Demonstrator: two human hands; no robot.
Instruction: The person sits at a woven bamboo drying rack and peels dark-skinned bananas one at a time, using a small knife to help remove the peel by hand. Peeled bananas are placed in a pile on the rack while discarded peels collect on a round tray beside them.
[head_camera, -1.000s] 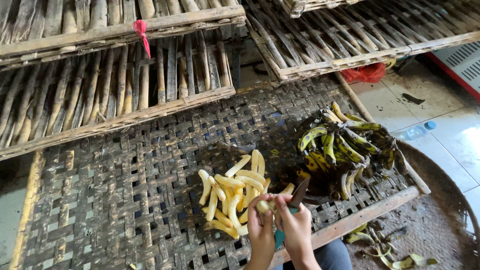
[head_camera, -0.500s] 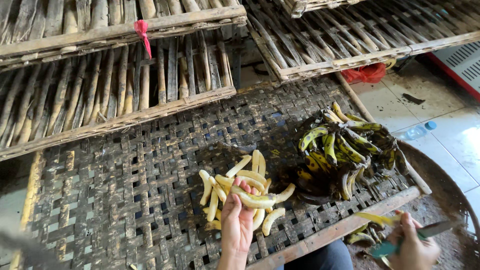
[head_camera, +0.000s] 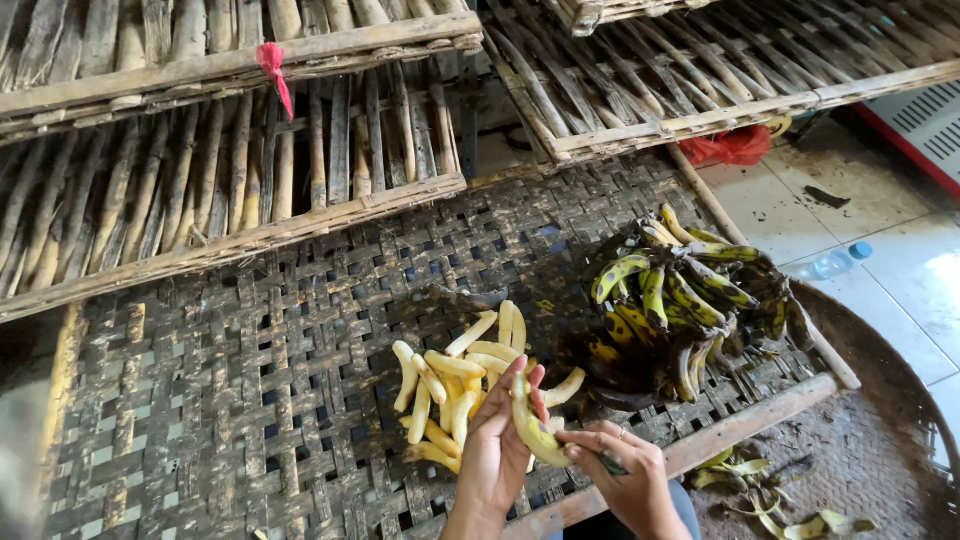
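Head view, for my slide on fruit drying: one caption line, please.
Both hands, left hand and right hand, hold a peeled banana over a woven bamboo tray, between peeled bananas and unpeeled bananas.

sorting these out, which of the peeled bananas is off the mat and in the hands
The peeled banana held between the left hand and right hand; the other peeled bananas lie piled on the woven mat.

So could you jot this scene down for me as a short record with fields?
Setting: woven bamboo tray, slatted racks behind
Left hand: cradles a peeled banana
Right hand: at the banana's lower end, gripping a dark tool, mostly hidden
Pile: peeled bananas beside the hands
Unpeeled: green-black bananas to the right
Floor: peels, plastic bottle
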